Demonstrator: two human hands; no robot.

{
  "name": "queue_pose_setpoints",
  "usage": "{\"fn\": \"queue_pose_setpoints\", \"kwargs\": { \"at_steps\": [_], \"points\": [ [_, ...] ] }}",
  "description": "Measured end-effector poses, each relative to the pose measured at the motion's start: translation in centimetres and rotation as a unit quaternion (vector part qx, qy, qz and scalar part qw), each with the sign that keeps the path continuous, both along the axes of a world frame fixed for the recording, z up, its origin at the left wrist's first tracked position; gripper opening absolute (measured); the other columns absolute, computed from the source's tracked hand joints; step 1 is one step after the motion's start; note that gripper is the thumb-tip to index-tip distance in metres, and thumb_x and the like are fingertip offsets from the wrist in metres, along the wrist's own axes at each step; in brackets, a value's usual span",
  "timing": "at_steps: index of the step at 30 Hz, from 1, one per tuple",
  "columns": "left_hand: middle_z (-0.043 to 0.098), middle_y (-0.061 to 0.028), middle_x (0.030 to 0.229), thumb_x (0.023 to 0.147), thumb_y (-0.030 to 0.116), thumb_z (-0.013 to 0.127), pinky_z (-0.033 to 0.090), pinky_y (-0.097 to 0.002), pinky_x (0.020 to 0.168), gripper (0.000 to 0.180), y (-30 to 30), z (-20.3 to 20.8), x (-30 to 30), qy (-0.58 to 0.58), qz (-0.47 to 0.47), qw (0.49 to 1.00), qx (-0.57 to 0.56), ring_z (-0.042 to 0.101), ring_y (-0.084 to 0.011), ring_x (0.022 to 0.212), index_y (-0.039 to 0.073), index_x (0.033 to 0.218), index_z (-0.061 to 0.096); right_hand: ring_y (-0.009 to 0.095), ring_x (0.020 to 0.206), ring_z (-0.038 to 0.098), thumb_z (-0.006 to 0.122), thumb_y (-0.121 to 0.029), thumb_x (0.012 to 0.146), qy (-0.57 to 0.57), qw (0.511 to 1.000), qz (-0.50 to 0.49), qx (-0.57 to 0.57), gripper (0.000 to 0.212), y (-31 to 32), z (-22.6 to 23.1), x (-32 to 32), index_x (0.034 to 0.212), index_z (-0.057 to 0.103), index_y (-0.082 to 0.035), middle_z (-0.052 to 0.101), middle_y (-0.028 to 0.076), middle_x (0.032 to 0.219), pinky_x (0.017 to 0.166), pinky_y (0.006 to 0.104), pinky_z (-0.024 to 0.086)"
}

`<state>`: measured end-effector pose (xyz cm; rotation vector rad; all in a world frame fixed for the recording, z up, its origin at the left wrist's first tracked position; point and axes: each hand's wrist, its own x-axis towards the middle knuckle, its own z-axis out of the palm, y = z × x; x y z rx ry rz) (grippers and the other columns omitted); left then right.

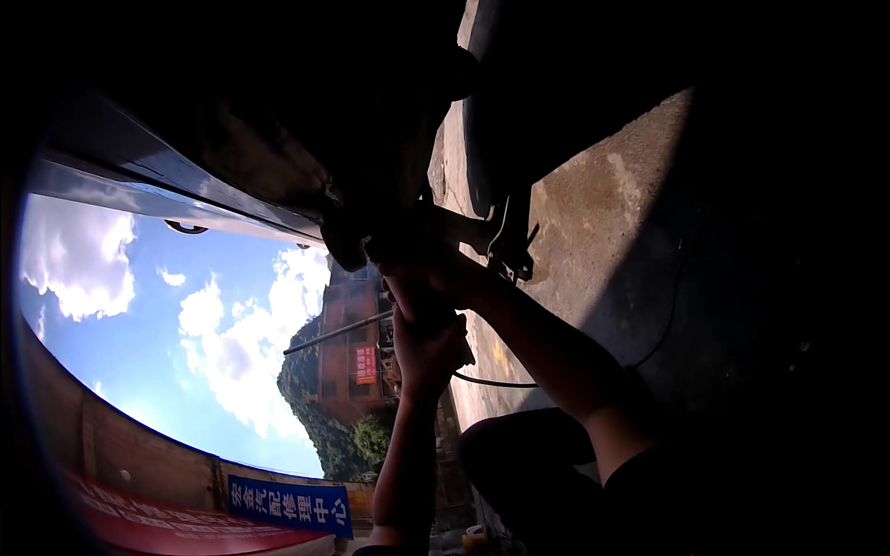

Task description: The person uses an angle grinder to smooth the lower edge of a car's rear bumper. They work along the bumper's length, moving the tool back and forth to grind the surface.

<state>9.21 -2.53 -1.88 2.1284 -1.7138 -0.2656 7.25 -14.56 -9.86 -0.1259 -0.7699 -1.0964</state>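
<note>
My left hand (428,357) is closed round the grip of a dark air tool (466,345), which is mostly lost in shadow. A thin black hose (496,381) runs off to the right from beside its lower end. Just above and to the right, my right hand (452,278) is closed against the dark front of the work; its fingertips and what they grip are too dark to make out. Both hands are close under dark vehicle parts (348,243). A slim metal bar (338,333) sticks out leftward beside my left hand; its inner end is hidden.
A pale car body panel (250,221) lies at the left. Dark metal linkage (508,250) stands right of my hands over sunlit concrete (593,199). My bent knee (519,449) is below. Beyond are a blue sign (287,505) and a brick building (348,343).
</note>
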Motion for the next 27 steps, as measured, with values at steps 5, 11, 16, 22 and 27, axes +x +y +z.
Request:
{"fn": "queue_pose_setpoints", "kwargs": {
  "at_steps": [5,11,16,22,27],
  "points": [
    [0.063,-0.0081,0.099,0.082,-0.004,0.072,0.056,-0.0272,0.070,0.043,-0.4,-0.1,-0.3,-0.006,-0.018,1.000,-0.013,0.065,-0.0135,0.082,0.000,0.118,0.049,0.019,0.083,0.071,0.075,-0.035,0.092,-0.008,0.998,-0.057,-0.002,0.042,-0.2,-0.3,-1.3,0.117,0.065,-0.003,0.070,0.008,0.098,0.074,0.0347,0.060],
    [0.061,-0.0066,0.104,0.081,-0.002,0.076,0.054,-0.0268,0.075,0.052,0.1,-1.3,0.5,-0.017,-0.019,0.999,-0.031,0.063,-0.0118,0.089,0.003,0.122,0.045,0.018,0.083,0.071,0.077,-0.035,0.091,0.023,0.997,-0.070,0.009,0.042,-0.2,-0.6,-0.9,0.117,0.064,-0.003,0.070,0.009,0.096,0.073,0.0360,0.061],
    [0.062,-0.0074,0.105,0.080,-0.002,0.076,0.055,-0.0273,0.076,0.053,-0.7,-1.2,0.1,-0.013,-0.017,0.999,-0.027,0.065,-0.0132,0.090,0.003,0.123,0.045,0.018,0.088,0.071,0.076,-0.031,0.092,0.053,0.997,-0.057,-0.006,0.040,-1.9,-1.3,1.0,0.118,0.064,-0.004,0.070,0.009,0.100,0.075,0.0355,0.061],
    [0.064,-0.0089,0.104,0.083,-0.001,0.074,0.056,-0.0286,0.073,0.047,0.0,-2.3,1.4,-0.041,-0.043,0.996,-0.067,0.065,-0.0145,0.087,0.000,0.123,0.049,0.019,0.091,0.071,0.075,-0.028,0.093,0.080,0.992,-0.090,0.028,0.043,-0.3,-1.1,0.2,0.124,0.061,-0.002,0.070,0.010,0.103,0.077,0.0348,0.061],
    [0.063,-0.0083,0.104,0.082,-0.001,0.075,0.056,-0.0287,0.074,0.049,-1.1,-1.9,0.5,-0.015,0.014,1.000,-0.021,0.065,-0.0147,0.089,0.001,0.123,0.048,0.020,0.096,0.070,0.072,-0.030,0.095,0.087,0.989,-0.123,0.008,0.046,-1.9,-1.4,0.7,0.130,0.057,-0.003,0.069,0.011,0.107,0.079,0.0356,0.060]
  ]
}}
